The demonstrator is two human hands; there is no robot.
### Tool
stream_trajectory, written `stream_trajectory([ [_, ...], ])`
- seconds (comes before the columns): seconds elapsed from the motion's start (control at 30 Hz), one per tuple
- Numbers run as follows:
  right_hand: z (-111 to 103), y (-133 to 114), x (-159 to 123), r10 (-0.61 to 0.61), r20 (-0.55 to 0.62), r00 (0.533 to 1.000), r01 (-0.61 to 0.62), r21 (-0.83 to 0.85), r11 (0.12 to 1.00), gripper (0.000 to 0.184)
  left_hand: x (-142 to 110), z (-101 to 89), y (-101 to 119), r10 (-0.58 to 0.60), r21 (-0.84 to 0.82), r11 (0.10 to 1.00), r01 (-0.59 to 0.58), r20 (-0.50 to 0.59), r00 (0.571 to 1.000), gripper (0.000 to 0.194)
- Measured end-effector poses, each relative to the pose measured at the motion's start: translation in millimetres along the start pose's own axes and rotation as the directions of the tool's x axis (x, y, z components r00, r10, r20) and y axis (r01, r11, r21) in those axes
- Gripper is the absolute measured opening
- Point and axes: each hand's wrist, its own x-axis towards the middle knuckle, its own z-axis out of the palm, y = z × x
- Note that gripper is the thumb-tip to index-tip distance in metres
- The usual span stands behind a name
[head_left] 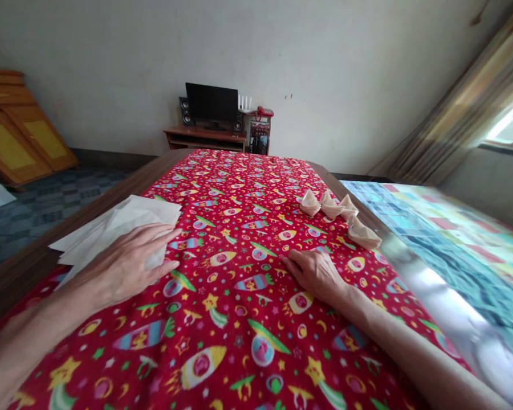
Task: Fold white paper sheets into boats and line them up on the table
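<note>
My left hand (pixel 130 262) lies over a loose stack of thin white sheets (pixel 111 225), which look like dough wrappers. Its fingers are stretched out and slightly apart, with the thumb on the cloth side of the stack. Curled in on itself, my right hand (pixel 314 272) rests on the red patterned cloth (pixel 222 319), with nothing visible in it. Beyond it to the right stand several folded wontons (pixel 331 206) in a short line. The nearest folded wonton (pixel 362 234) sits at the cloth's right edge.
The cloth covers a long dark table (pixel 21 285). A bed with a patterned cover (pixel 444 239) stands on the right. Against the far wall are a monitor (pixel 212 103) on a desk (pixel 205 136) and a red telephone (pixel 263 112). At left stands a wooden cabinet (pixel 21 131).
</note>
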Motion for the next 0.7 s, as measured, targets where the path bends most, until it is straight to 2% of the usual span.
stream_trajectory([
  [0.07, 0, 0, 0, -0.001, -0.009, 1.000, 0.001, 0.012, 1.000, 0.040, -20, 5.1, -20, -0.054, 0.069, 0.996, 0.049, 0.072, 0.996, 0.062],
  [0.17, -1, -1, 0, -0.008, -0.002, 1.000, 0.008, 0.016, 1.000, 0.041, -40, 10.6, -33, -0.136, 0.091, 0.988, 0.129, 0.078, 0.988, 0.061],
  [0.27, -2, -2, 0, -0.007, 0.004, 1.000, 0.007, 0.015, 1.000, 0.041, -46, 6.3, -27, -0.139, 0.071, 0.988, 0.134, 0.067, 0.988, 0.052],
  [0.4, -2, -1, 0, -0.008, -0.015, 1.000, 0.008, 0.013, 1.000, 0.041, -43, -5.2, -13, -0.111, 0.061, 0.993, 0.103, 0.137, 0.984, 0.052],
  [0.53, -1, 0, -1, -0.016, -0.034, 0.999, 0.016, 0.011, 1.000, 0.040, -42, -2.7, -15, -0.169, 0.018, 0.986, 0.169, 0.063, 0.984, 0.054],
  [0.7, -1, 1, -2, -0.022, -0.025, 0.999, 0.023, 0.026, 0.999, 0.040, -50, 5.4, -21, -0.258, -0.165, 0.955, 0.247, -0.044, 0.965, 0.055],
])
